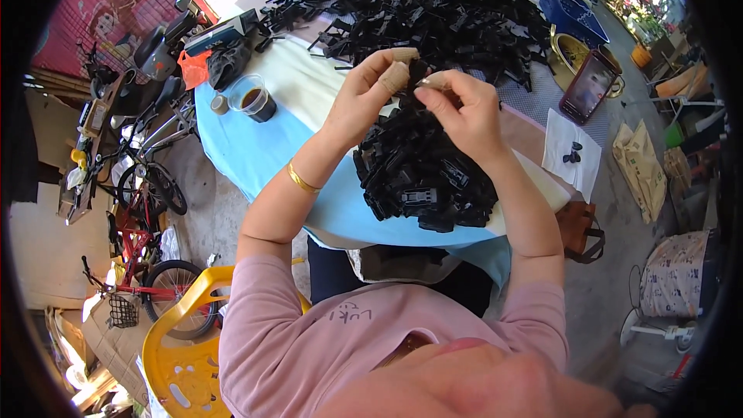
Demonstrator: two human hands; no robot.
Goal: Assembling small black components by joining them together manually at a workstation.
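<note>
Left grip: the left hand (368, 93) is closed on a small black piece (416, 71), pinching it between thumb and fingers; tan wraps (395, 77) cover its fingertips.
Right grip: the right hand (464, 111) meets it from the other side, thumb and forefinger pinched on the same piece.
Black piece: up between the two hands, above the far edge of the near pile; its exact shape is partly hidden by the fingers.
Near pile: a mound of black parts (426, 174) on the tabletop (232, 139), directly below the hands and close to the person's body.
Far heap: a much broader spread of similar black parts (426, 8) across the far side, beyond the hands.
Covering: light blue cloth at the near left, with pale and pinkish areas further in.
Left side: a clear cup (258, 102) of dark liquid, with a small round container (220, 104) just beside it; further off, an orange bag (195, 69) next to a black bag (228, 63).
Right side: a phone (590, 87) tilted up in front of a gold-coloured pot (574, 51); nearer, a white sheet (566, 128) bears a few small dark bits (573, 154).
Far right: a blue crate (574, 14) beside the heap.
Left forearm: a gold-coloured bracelet (302, 179) circles it.
Floor: a yellow chair (174, 340) at the person's left, near a red bicycle (139, 259).
</note>
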